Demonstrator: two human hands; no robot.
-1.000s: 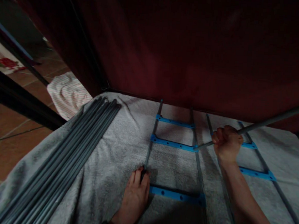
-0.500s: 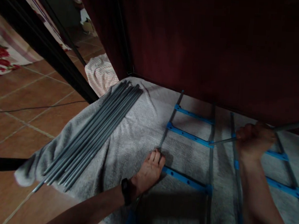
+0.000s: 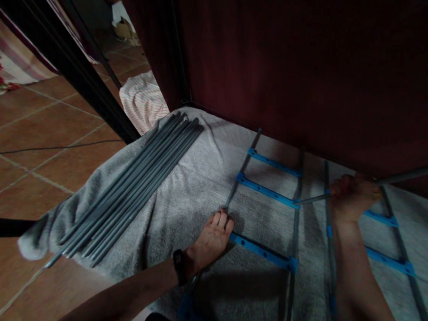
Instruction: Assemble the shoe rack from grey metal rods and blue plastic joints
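My left hand [image 3: 213, 238] is closed around a grey upright rod of a ladder-like frame [image 3: 296, 220] made of grey rods and blue plastic connectors [image 3: 266, 190], which lies flat on a grey towel [image 3: 186, 188]. My right hand [image 3: 352, 195] is closed around a loose grey rod [image 3: 407, 174] that slants up to the right. The low tip of that rod touches the right end of a blue connector. A dark watch sits on my left wrist.
A bundle of several grey rods [image 3: 135, 187] lies along the towel's left side. A dark red fabric wall [image 3: 297, 63] stands right behind the frame. Brown floor tiles [image 3: 35, 143], a black cable, a striped cloth [image 3: 143, 101] and black bars [image 3: 60, 57] are at left.
The view swung left and pulled back, showing more floor and the whole rod bundle. Both hands keep their grips; the rod tip stays at the blue connector.
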